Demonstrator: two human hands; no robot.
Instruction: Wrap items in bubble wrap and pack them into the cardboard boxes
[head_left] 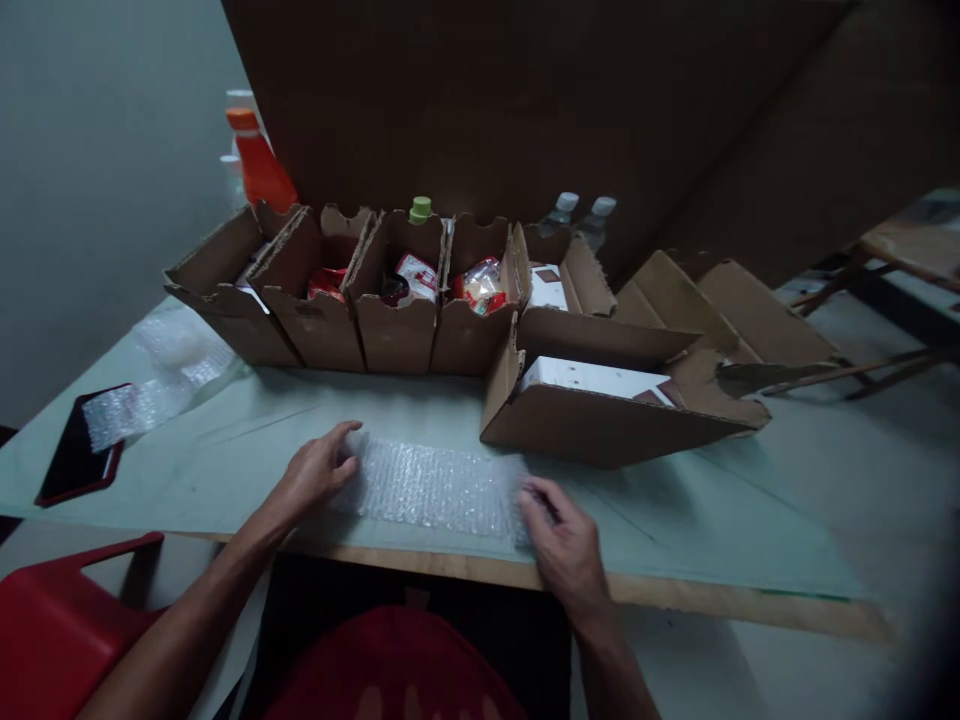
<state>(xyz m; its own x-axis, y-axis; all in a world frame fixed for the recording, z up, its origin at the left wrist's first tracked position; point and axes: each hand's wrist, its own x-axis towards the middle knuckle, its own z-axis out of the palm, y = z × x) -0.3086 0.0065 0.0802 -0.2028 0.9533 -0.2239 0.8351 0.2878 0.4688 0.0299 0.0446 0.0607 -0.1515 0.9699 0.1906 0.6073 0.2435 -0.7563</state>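
Note:
A strip of bubble wrap [435, 488] lies flat near the front edge of the table, between my two hands. At its left end is my left hand [322, 468], thumb and forefinger apart, the fingertips at the edge of the sheet. My right hand [562, 535] has its fingers closed on the right end of the wrap. Just behind the strip, an open cardboard box [600, 420] lies with a white box [592, 378] inside it.
Cardboard bins [405, 335] holding packets stand in a row at the back. An orange bottle [262, 165] and clear bottles [592, 222] rise behind them. More bubble wrap [161, 370] partly covers a phone [79, 455] at left. A red stool [67, 610] stands front left.

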